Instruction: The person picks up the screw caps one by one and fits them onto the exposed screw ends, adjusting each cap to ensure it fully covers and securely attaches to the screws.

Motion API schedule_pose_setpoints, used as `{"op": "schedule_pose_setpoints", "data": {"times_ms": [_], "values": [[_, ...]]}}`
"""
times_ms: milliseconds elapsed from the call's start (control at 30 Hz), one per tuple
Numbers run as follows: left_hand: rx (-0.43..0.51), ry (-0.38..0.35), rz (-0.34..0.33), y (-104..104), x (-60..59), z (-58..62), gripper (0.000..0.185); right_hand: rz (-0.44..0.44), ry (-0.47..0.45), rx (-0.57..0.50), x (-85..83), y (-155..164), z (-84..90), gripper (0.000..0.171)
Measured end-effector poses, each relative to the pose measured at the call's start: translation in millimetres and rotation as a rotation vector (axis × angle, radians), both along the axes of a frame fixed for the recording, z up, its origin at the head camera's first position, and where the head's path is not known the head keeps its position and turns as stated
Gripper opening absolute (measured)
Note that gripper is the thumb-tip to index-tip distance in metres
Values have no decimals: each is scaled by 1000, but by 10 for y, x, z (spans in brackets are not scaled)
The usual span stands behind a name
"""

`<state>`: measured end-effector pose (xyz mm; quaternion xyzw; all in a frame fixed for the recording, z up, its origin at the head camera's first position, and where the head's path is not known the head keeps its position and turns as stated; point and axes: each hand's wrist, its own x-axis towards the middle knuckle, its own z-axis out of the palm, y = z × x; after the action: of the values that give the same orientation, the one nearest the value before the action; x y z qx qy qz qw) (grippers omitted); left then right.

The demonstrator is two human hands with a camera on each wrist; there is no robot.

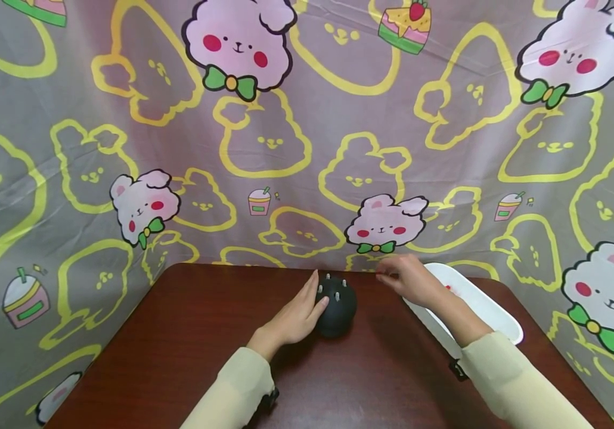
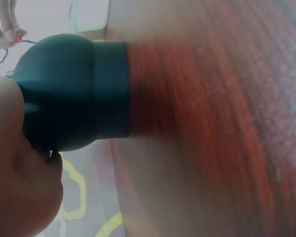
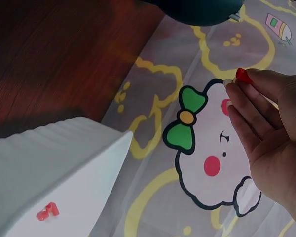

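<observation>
Your left hand [image 1: 293, 316] rests against the left flank of the dark domed holder [image 1: 335, 308], fingers straight, thumb tip on its shoulder (a bracing touch, not a wrap). The holder stands upright near the far middle of the counter [image 1: 189, 351].

Your right hand [image 1: 409, 280] hovers just right of the holder, above the near end of the white tray [image 1: 492, 313]. Its fingers are pinched together on a small red piece [image 3: 243, 75]; the right wrist view shows this plainly, thumb and forefinger closed on it.

Risks, as judgement:
- The pinch is at the very tips, so the red piece could slip and drop to the counter or behind it, against the patterned cloth [image 1: 307, 131].
- The holder is only braced from one side; a push from the right could slide or tip it toward your left palm.
- The pins on the dome are thin, so a skewed approach could miss or bend one.

Counts:
- holders: one
- trays: one
- pale pins on the dome [image 1: 336, 280]: about four visible in the head view (blur prevents certainty)
- red pieces: one in your fingers, one lying in the tray [image 3: 47, 211]
</observation>
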<state>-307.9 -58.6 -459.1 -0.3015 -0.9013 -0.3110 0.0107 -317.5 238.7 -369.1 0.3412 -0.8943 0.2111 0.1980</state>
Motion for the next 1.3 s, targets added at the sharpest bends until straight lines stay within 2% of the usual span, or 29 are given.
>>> {"op": "schedule_pose_setpoints", "data": {"times_ms": [267,600,900,1300], "values": [[7,-2,1,-2,-3,-13,78,7,-18,-16,-7,-125,-5,10],[12,0,11,-10,21,-17,78,24,-11,-42,-14,-284,-7,3],[8,3,12,-2,-2,-9,78,18,-59,-87,-48,-383,9,6],[6,3,10,4,-12,-3,77,16,-121,-165,-132,-481,-74,9]]}}
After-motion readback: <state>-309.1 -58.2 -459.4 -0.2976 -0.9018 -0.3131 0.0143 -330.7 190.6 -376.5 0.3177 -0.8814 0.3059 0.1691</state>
